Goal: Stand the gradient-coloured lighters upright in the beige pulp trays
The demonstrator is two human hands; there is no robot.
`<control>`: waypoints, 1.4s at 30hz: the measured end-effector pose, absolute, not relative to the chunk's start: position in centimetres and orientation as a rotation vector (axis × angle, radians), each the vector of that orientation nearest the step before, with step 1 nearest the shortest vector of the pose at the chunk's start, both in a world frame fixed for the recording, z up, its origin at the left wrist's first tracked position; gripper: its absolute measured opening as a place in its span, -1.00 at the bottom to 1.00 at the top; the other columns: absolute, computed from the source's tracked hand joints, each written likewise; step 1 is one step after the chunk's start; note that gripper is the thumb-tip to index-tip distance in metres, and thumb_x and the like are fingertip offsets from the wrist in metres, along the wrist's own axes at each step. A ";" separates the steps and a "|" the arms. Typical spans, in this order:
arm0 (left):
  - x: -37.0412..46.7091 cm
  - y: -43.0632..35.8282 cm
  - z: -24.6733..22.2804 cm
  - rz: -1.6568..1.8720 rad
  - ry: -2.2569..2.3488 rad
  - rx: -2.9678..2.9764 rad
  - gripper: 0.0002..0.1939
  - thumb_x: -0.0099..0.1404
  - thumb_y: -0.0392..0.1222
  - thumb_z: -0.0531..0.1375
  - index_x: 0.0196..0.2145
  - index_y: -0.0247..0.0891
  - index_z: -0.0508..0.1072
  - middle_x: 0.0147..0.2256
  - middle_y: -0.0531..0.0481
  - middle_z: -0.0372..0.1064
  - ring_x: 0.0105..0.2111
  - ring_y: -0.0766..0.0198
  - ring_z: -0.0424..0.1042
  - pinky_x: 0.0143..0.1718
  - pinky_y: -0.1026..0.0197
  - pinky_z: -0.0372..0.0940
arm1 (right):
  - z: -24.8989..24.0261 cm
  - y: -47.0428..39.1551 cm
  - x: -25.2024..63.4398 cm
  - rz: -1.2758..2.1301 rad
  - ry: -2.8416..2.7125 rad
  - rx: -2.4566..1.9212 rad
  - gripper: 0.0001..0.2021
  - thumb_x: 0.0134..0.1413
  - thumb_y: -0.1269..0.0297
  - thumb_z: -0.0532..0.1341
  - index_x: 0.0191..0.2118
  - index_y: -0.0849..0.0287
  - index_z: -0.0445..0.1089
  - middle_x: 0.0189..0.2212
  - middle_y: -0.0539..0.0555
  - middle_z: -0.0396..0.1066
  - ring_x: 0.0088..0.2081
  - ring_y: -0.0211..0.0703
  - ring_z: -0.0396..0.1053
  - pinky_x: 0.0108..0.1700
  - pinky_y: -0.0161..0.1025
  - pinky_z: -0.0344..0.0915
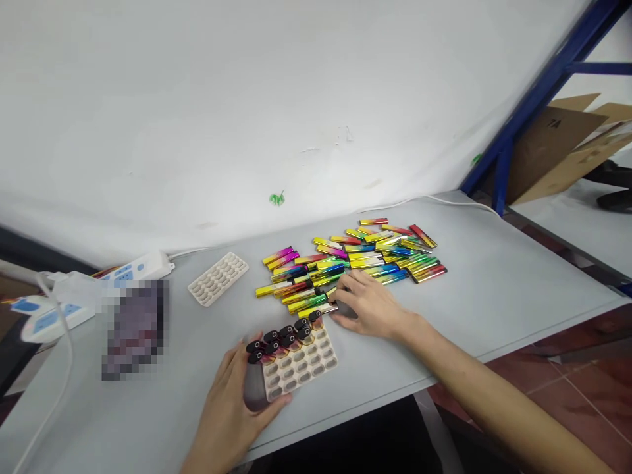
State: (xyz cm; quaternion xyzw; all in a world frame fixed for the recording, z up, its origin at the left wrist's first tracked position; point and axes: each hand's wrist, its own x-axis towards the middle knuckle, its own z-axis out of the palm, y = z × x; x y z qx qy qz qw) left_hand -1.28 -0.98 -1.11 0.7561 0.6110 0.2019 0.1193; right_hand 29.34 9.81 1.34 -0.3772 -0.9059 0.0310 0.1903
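Note:
My left hand (227,401) grips a pale tray (301,368) with oval pockets, its thumb at the near edge and its fingers along the left side. Several shiny pieces with black ends (288,336) stand upright in the tray's far rows, while the nearer pockets show bare. My right hand (368,304) is at the near edge of a pile of flat, metallic two-coloured sticks (365,258). Its fingers are curled, with the tips against a yellow-and-silver stick (316,311); how firmly they hold it is partly hidden.
A second pale pocketed tray (218,279) lies at the back left. Beyond it are a white power strip (143,268), a white cable (69,355) and a pixelated dark item (135,329). A white wall (296,118) bounds the grey table; a blue metal frame (538,92) and cardboard box (557,145) stand right.

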 end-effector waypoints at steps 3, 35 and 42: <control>-1.3 -1.0 -1.4 0.565 1.835 2.189 -0.22 0.15 0.15 0.28 0.21 -0.20 0.15 0.13 -0.23 0.31 0.18 -0.18 0.27 0.11 -0.25 0.31 | 1.3 9.8 29.4 0.105 -2.556 -1.068 -0.73 0.19 0.07 0.22 -0.14 0.15 0.47 -0.22 0.14 0.36 -0.16 -0.01 0.21 -0.11 -0.09 0.20; -1.2 -1.0 -1.9 0.581 1.912 2.131 -0.29 0.07 0.22 0.29 0.08 -0.20 0.28 0.05 -0.21 0.35 0.12 -0.19 0.32 0.03 -0.20 0.35 | 0.9 10.3 29.8 1.383 -1.338 -1.178 -0.45 0.29 -0.13 -0.09 -0.64 0.09 0.03 -0.75 -0.13 -0.16 -0.69 -0.34 -0.22 -0.63 -0.30 -0.22; -1.2 -0.9 -1.9 0.568 1.896 2.126 -0.29 0.08 0.20 0.29 0.09 -0.22 0.27 0.07 -0.23 0.33 0.15 -0.19 0.29 0.08 -0.21 0.32 | 0.3 10.3 29.8 1.358 -1.358 -1.184 -0.45 0.32 -0.07 -0.10 -0.64 0.11 0.05 -0.76 -0.12 -0.14 -0.71 -0.36 -0.17 -0.63 -0.32 -0.19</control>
